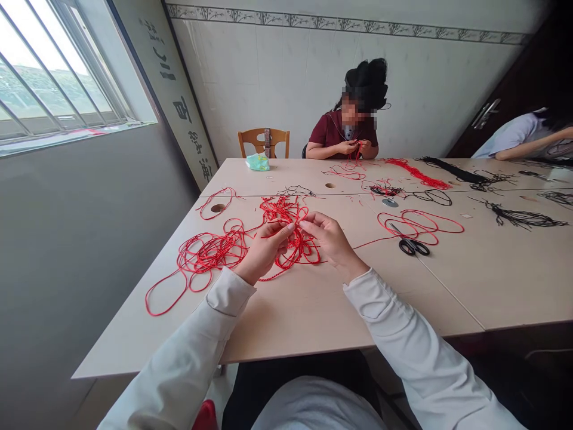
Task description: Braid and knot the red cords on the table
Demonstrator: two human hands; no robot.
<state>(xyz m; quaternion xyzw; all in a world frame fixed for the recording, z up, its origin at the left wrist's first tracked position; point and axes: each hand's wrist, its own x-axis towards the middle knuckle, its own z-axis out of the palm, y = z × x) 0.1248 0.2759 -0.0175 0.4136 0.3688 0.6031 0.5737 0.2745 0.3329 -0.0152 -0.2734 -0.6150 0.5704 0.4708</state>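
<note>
My left grip is narrow, closed on the red cord where it bunches into a tangle near the middle of the counter. My right grip is narrow too, its fingertips at the same tangle, but I cannot tell whether they have a strand pinched. The two grips sit just apart, and my white sleeves run back over the near edge of the counter.

From the tangle, loose red loops spread toward the left edge, with a round hole in the counter beside them. A single strand runs right from under my right grip to another red loop, where black-handled scissors lie. Farther right, near the right edge, lies a black tassel.

Along the far edge are a red bundle and a black bundle. Beyond that edge, a co-worker in a maroon top works red cord with both hands. A second co-worker's arm rests near the far right corner. Near the far left corner sits a green packet, in front of a wooden chair.
</note>
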